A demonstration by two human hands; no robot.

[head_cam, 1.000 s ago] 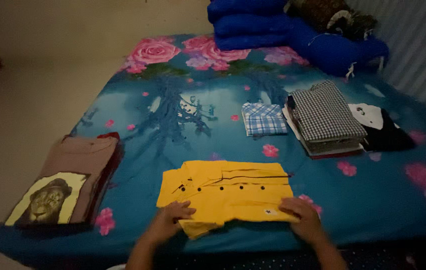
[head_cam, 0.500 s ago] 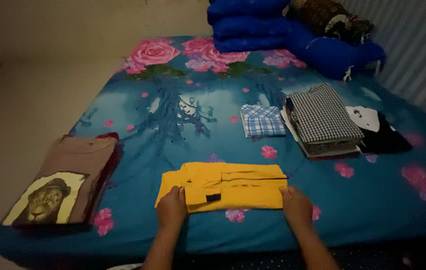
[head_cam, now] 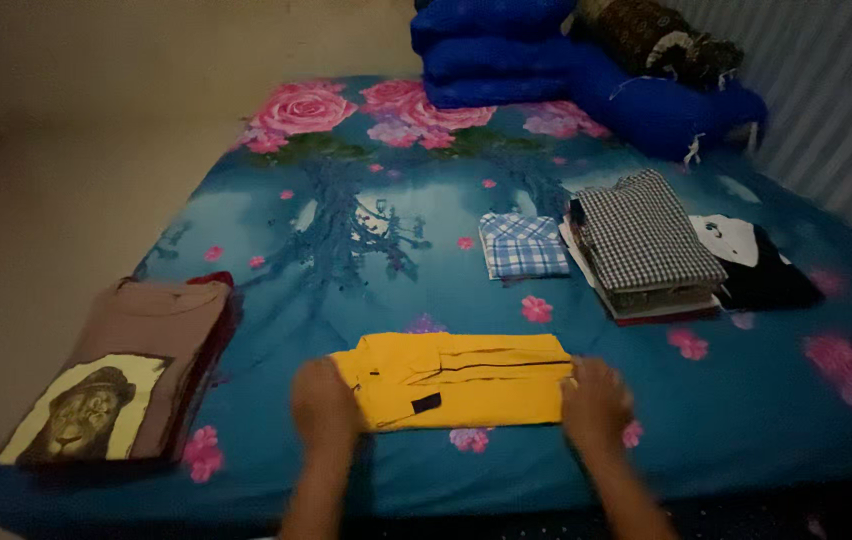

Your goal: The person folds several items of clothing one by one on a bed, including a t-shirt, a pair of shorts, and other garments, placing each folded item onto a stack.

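Both hands flat on the ends of the folded yellow shirt (head_cam: 456, 378): left hand (head_cam: 324, 398) covers the collar end, right hand (head_cam: 594, 396) presses the other end. Palms down, fingers loose, nothing pinched as far as the blurred frame shows, so call the grip released on both sides

Shirt lies as a long narrow strip near the front edge of the bed (head_cam: 366, 250), on the blue floral sheet, dark tab facing up near the left hand

To do this well, my read:
- keep both palms level so the strip stays straight, edges parallel
- smooth outward from the middle, not inward, or the layers bunch
- keep the collar end squared under the left hand

Nearby: brown lion-print shirt (head_cam: 121, 380) stacked at the left, well apart; small blue plaid shirt (head_cam: 523, 245) and checked shirt stack (head_cam: 646, 240) further back on the right; black-and-white garment (head_cam: 761, 265) just beside that stack
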